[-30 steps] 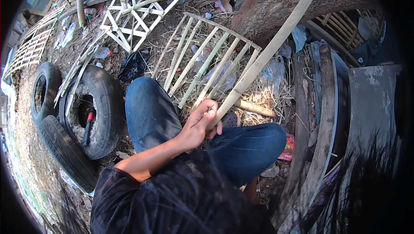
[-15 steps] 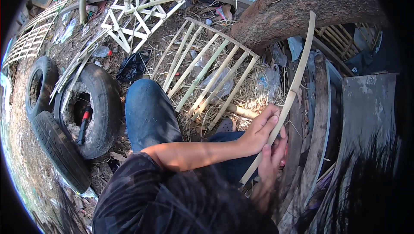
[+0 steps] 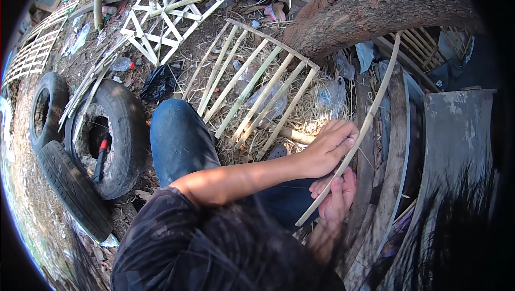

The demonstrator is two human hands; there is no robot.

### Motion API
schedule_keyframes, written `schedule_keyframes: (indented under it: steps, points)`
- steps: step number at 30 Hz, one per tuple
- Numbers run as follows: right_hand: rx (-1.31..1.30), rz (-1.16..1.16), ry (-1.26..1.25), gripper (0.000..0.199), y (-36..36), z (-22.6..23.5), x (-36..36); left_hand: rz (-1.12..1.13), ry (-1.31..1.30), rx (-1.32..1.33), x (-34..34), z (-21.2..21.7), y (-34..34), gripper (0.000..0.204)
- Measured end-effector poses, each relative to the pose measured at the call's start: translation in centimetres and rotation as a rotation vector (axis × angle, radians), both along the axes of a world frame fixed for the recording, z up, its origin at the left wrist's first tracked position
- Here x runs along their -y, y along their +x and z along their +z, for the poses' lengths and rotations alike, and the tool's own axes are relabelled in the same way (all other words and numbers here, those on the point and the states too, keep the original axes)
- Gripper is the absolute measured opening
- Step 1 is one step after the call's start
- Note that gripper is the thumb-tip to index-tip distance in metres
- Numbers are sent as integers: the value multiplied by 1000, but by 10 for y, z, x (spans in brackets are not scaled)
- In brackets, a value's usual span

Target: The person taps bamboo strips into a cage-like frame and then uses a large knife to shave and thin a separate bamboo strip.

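Observation:
A long, pale bamboo strip slants across in front of me, its upper part bending toward the tree trunk. My left hand is closed at the strip's middle, its thumb side against the edge; part of its grip is hidden. Lower on the strip, my right hand is closed round it, with the thumb along its side. The strip's lower end sticks out past this hand over my leg. Beyond my knee lies a slatted bamboo panel on straw-littered ground.
Old tyres lie at the left, one with a red-and-black handled tool in it. Several lattice frames lie at the far side. A thick tree trunk crosses the far right; worn planks and a grey board stand at the right.
The strip has turned more edge-on and shows more of a bend, its upper end now lower and farther right. My left hand has turned slightly, knuckles up; my right hand has shifted little.

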State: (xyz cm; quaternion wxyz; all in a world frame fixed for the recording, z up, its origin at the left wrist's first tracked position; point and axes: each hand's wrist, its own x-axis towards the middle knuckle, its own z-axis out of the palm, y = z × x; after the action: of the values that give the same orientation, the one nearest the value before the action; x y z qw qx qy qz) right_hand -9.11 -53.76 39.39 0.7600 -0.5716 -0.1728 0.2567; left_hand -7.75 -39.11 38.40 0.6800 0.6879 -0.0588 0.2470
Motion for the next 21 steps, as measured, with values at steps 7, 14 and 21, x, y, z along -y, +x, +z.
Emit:
schedule_keyframes:
  steps: [7, 14, 21]
  points:
    - [-19, 32, -13, 19, -9, 5, 9, 146, -351, -132, -61, 3, 12, 14]
    - [-10, -35, 21, 22, -7, 8, 11, 372, -385, -4, -93, -10, 20, 17]
    - [148, -99, 3, 23, -4, 11, 4, -71, 816, -352, -16, -69, -15, 43]
